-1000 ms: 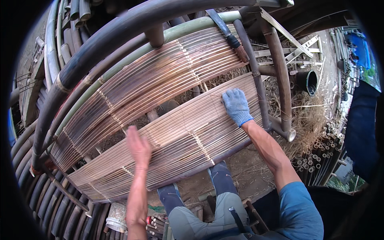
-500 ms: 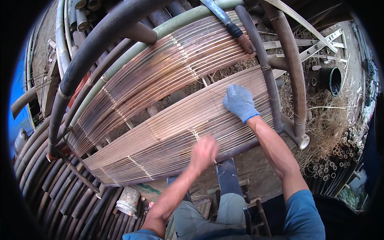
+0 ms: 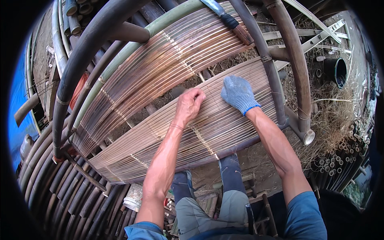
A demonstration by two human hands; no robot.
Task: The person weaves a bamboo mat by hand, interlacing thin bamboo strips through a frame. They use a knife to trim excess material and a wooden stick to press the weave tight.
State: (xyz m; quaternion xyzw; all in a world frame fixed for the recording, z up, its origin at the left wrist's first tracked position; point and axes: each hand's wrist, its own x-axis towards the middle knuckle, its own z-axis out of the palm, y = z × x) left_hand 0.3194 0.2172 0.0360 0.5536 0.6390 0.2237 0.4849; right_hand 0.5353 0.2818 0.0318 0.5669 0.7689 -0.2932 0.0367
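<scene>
A seat of thin bamboo slats (image 3: 160, 129) spans a dark bamboo frame (image 3: 276, 86), with pale lashing crossing the slats. My left hand (image 3: 189, 105), bare, is over the far edge of the near slats, thumb and fingers pinched together; what they hold, if anything, is too small to make out. To its right, my right hand (image 3: 239, 94) wears a grey-blue knit glove and rests closed on the slats, its fingertips hidden. A faint thin strand runs over the slats between both hands. On the far slats lies a knife (image 3: 229, 21) with a wooden handle.
A gap separates the far and near slats. Curved bamboo rails (image 3: 82, 60) rise at the left, and a thick post (image 3: 295, 68) stands at the right. Beyond are a black bucket (image 3: 340, 73), dry fibres (image 3: 330, 120) and stacked poles (image 3: 76, 196). A whitish bucket (image 3: 133, 197) sits below.
My left hand has swung up and away from the near edge to the far side of the near slats. My right hand stays closed in nearly the same place. The view has shifted slightly.
</scene>
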